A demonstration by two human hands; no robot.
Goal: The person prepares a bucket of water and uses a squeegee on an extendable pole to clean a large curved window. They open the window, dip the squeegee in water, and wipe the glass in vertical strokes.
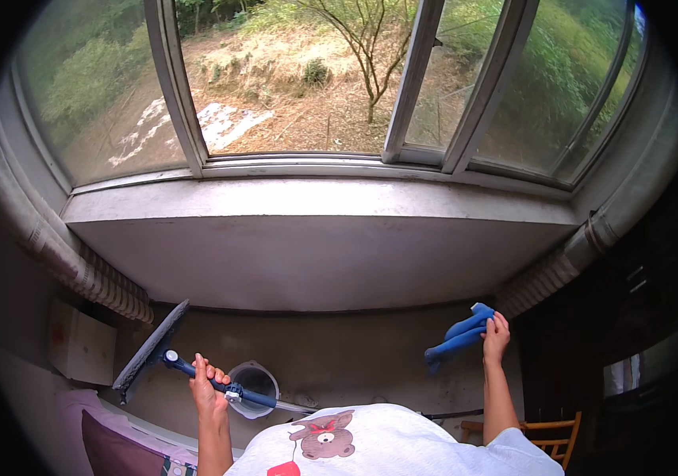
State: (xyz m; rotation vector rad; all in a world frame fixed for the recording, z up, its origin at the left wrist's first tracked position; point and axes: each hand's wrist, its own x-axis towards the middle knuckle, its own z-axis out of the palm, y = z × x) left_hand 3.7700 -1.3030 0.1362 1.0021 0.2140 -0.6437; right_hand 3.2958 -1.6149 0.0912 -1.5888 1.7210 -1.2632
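On the left, my left hand (pixel 209 384) is wrapped around the dark blue handle of a window-cleaning tool (pixel 183 363). Its long head has a grey fuzzy pad (pixel 151 344) and is tilted up and to the right. A metal pole runs from the handle towards my body, where my shirt hides part of it. Below the handle, a round translucent bucket (pixel 275 381) stands on the floor. My right hand (pixel 496 338) pinches a limp blue cloth (pixel 464 333), which hangs to the left in the air, apart from the tool.
Ahead is a pale windowsill (pixel 327 196) below framed windows (pixel 464 119). Bunched curtains (pixel 101 276) hang at both sides. A pale box (pixel 86 345) stands at left, above a bed edge (pixel 118 434) with purple fabric. A wooden chair (pixel 553 443) is at lower right.
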